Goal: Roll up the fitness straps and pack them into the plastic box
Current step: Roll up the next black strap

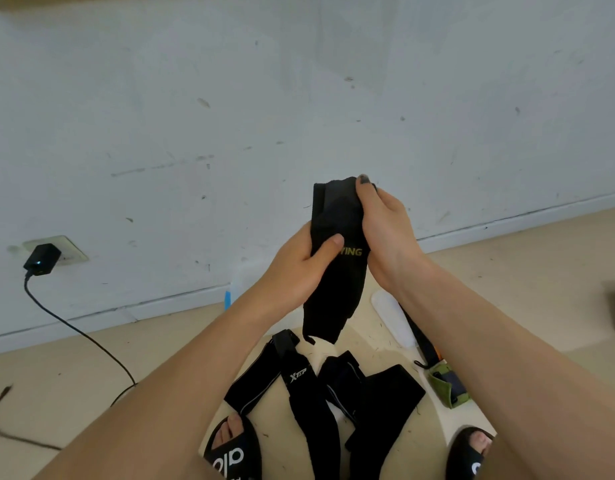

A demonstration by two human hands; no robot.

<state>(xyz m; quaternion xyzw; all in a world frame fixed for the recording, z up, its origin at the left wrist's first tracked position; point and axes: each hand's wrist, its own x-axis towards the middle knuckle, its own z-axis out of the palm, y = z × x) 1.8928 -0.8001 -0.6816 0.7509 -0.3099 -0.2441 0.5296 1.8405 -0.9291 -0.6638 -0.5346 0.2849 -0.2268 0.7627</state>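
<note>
A black fitness strap [335, 258] with gold lettering is held up in mid-air, above the floor, at the centre of the view. It is gripped by the left hand [301, 263] from the 9 o'clock side, thumb curled across its front, and by the right hand [380, 230] from the 3 o'clock side, fingers wrapped over its bunched upper end. Its loose lower end hangs free toward 6 o'clock, just above a pile of black straps [320, 393] lying on the floor [91, 368] between two black slides [230, 448]. A green-and-orange strap [444, 382] is seen at 4 o'clock of the pile. The plastic box cannot be identified with certainty; a pale object [392, 317] at 3 o'clock of the hanging end may belong to it. A charger [42, 259] is plugged into a wall socket at 9 o'clock. The roll is judged barely begun: if the upper end is wound loosely, the coil may spring open, and the dangling end could be snagged on the pile below.
</note>
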